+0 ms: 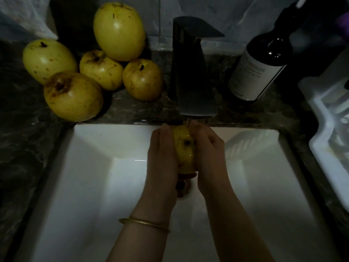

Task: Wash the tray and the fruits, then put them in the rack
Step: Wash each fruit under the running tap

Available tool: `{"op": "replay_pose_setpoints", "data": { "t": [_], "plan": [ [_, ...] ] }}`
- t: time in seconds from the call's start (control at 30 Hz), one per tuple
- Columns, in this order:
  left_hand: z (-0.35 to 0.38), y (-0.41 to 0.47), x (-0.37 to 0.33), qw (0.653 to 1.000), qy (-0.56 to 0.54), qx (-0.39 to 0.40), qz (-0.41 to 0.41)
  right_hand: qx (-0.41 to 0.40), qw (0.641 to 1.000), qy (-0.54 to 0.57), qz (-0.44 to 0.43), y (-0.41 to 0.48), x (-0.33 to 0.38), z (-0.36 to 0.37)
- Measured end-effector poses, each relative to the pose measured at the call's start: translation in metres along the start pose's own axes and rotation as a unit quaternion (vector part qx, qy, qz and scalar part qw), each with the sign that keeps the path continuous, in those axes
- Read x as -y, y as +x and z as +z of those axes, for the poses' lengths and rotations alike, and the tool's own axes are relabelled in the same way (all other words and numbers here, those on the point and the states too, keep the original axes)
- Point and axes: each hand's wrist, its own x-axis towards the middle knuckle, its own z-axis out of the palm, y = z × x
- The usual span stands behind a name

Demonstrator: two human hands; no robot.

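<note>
A yellow fruit (184, 148) with a dark stem spot sits between my two hands over the white sink (90, 167), right under the black tap (190, 72). A thin stream of water runs onto its top. My left hand (162, 159) wraps its left side and my right hand (209, 157) wraps its right side. Several more yellow fruits (73, 95) lie in a pile on the dark counter at the back left. The white rack (321, 144) stands at the right edge. No tray can be made out.
A dark bottle with a pale label (260, 67) stands on the counter right of the tap. The sink drain (184, 186) shows below the held fruit. Dark marbled counter (28, 148) surrounds the sink. The scene is dim.
</note>
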Motion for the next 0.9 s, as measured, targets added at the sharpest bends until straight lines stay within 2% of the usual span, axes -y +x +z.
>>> {"op": "replay_pose_setpoints", "data": {
  "t": [0.03, 0.1, 0.17, 0.23, 0.3, 0.37, 0.47, 0.53, 0.6, 0.7, 0.8, 0.87, 0.9],
  "plan": [
    [0.002, -0.001, -0.002, 0.999, -0.018, 0.007, -0.034, -0.009, 1.000, -0.010, -0.020, 0.001, 0.000, 0.000],
    [0.003, -0.008, -0.003, 0.997, -0.052, 0.024, -0.049, -0.012, 0.998, -0.029, -0.056, 0.000, -0.001, 0.001],
    [-0.001, -0.011, -0.002, 0.996, -0.079, 0.029, -0.029, 0.008, 0.994, -0.060, -0.093, -0.001, -0.004, 0.001],
    [-0.008, -0.012, -0.001, 0.995, -0.085, 0.054, -0.007, 0.046, 0.978, -0.142, -0.143, -0.003, -0.010, 0.001],
    [-0.009, -0.019, -0.002, 0.996, -0.055, 0.070, 0.029, 0.057, 0.967, -0.178, -0.175, -0.003, -0.015, 0.003],
    [-0.007, -0.026, -0.001, 0.993, 0.019, 0.081, 0.083, 0.023, 0.981, -0.124, -0.149, -0.003, -0.013, 0.003],
    [-0.004, -0.025, 0.002, 0.984, 0.095, 0.079, 0.130, -0.015, 0.999, 0.017, -0.030, 0.000, -0.009, -0.001],
    [-0.003, -0.023, 0.002, 0.979, 0.129, 0.060, 0.147, 0.001, 0.991, 0.117, 0.060, 0.002, -0.005, -0.005],
    [-0.005, -0.021, 0.002, 0.979, 0.133, 0.051, 0.146, 0.011, 0.991, 0.109, 0.080, 0.000, -0.004, -0.004],
    [-0.007, -0.018, 0.004, 0.986, 0.083, 0.074, 0.123, -0.012, 0.998, -0.048, -0.049, -0.004, -0.007, 0.004],
    [-0.010, -0.013, 0.002, 0.986, 0.063, 0.103, 0.117, -0.005, 0.952, -0.185, -0.244, -0.004, -0.009, 0.008],
    [-0.011, -0.013, 0.003, 0.985, 0.056, 0.107, 0.121, 0.013, 0.928, -0.232, -0.290, -0.002, -0.012, 0.008],
    [-0.010, -0.013, 0.005, 0.987, 0.051, 0.100, 0.119, 0.016, 0.936, -0.227, -0.270, -0.002, -0.010, 0.008]
  ]
}}
